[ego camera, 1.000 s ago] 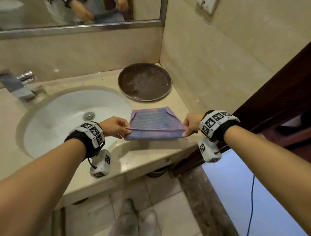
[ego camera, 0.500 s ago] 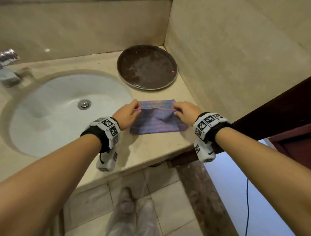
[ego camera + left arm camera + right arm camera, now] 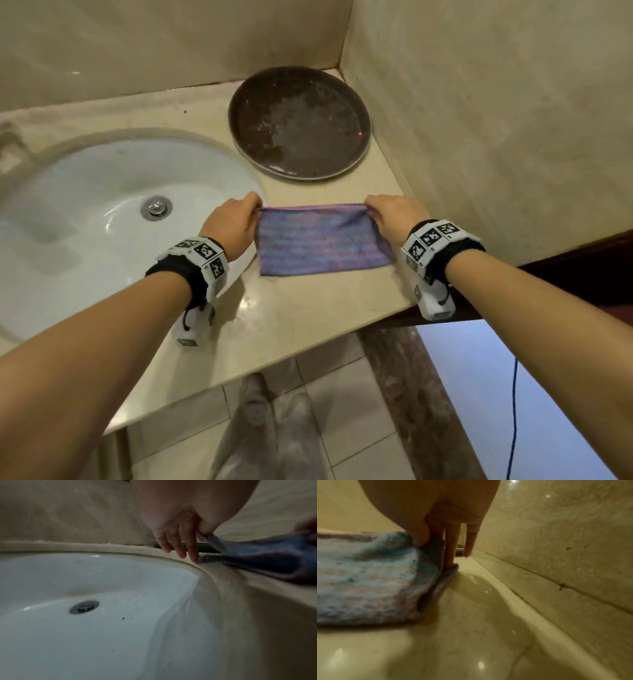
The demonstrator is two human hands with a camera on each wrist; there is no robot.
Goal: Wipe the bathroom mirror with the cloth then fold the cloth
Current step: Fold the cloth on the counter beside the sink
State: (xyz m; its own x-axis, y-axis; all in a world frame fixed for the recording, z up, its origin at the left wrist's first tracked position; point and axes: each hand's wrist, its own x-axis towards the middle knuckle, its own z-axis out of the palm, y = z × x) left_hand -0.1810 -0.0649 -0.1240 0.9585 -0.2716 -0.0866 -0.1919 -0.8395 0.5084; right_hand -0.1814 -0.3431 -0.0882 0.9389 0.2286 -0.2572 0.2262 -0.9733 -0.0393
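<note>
A blue and pink striped cloth [image 3: 320, 240] lies folded over on the beige counter [image 3: 308, 315], right of the sink. My left hand [image 3: 236, 222] pinches its far left corner between thumb and forefinger, and the other fingers [image 3: 180, 547] hang straight. My right hand [image 3: 394, 216] pinches the far right corner in the same way; its remaining fingers [image 3: 471, 540] point down at the counter. The cloth [image 3: 368, 577] shows a doubled edge in the right wrist view, and its top layer [image 3: 257, 555] is lifted slightly off the lower one. The mirror is out of view.
A white oval sink [image 3: 102, 233] with a metal drain [image 3: 156, 207] lies to the left. A dark round tray [image 3: 299, 123] sits in the back corner. Tiled walls close the back and right. Beyond the counter's front edge are floor tiles and a dark wooden door frame [image 3: 582, 274].
My hands carried the near edge of the cloth away from me and over to the far edge, folding it in half. The head view tilted down, so the mirror and tap left the picture.
</note>
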